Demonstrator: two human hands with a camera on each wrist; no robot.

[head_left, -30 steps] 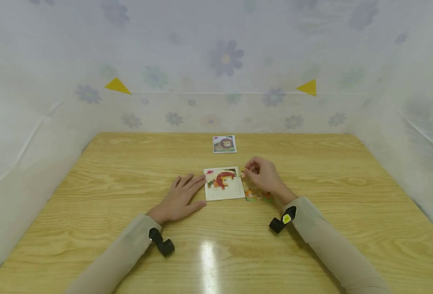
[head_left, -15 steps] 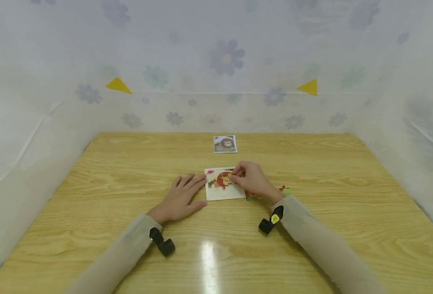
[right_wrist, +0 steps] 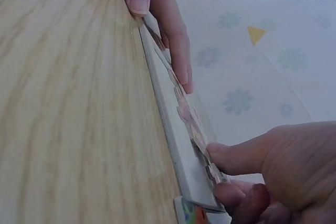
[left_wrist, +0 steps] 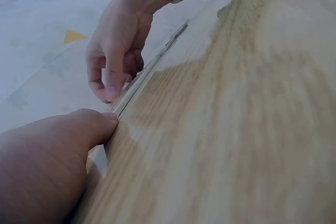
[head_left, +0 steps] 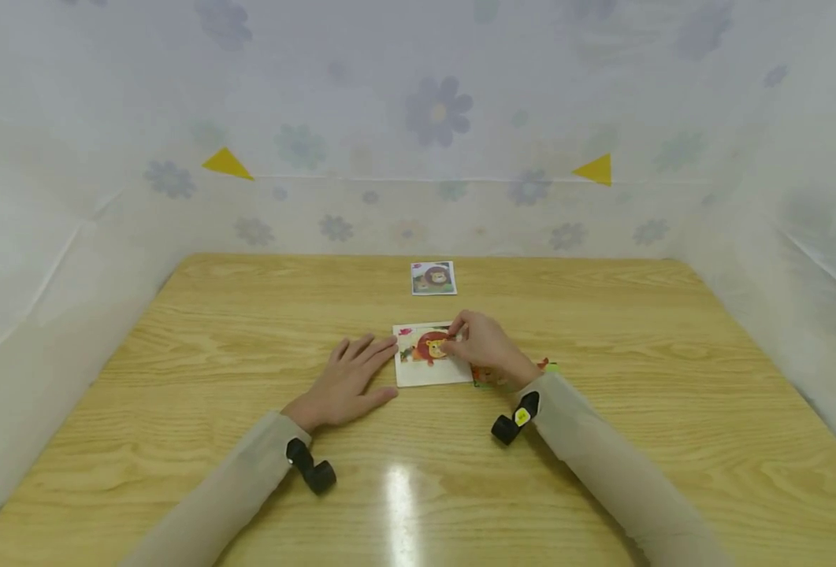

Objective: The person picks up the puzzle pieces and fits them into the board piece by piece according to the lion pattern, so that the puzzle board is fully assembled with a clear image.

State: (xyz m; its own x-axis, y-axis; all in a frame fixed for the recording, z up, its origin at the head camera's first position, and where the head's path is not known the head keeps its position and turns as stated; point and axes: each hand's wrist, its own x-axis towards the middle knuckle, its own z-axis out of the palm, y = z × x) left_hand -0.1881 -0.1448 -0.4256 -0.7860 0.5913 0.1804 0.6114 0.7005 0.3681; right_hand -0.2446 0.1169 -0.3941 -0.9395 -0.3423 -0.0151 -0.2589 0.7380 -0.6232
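Where the left sleeve [head_left: 222, 496] runs out of the head view at the bottom, we lose the rest of that arm. We see the left hand [head_left: 347, 386] flat and spread, gripping nothing, its fingertips touching the left edge of the white puzzle board [head_left: 435, 376], which lies on the wooden table [head_left: 247, 315]. Joined pieces showing a lion [head_left: 426, 346] fill part of its upper area; we cannot make out the upper right corner behind the other hand. Beyond the board lies a lion card [head_left: 433, 279], its details too small to read. Over the board's right part, the right hand [head_left: 484, 346] pinches a puzzle piece [right_wrist: 212, 174] between thumb and fingers, which hide most of it. Just beside the board's right edge, loose pieces [head_left: 488, 376] lie partly covered by that wrist, so we cannot count them. The right sleeve [head_left: 616, 465] is cut off below, too.
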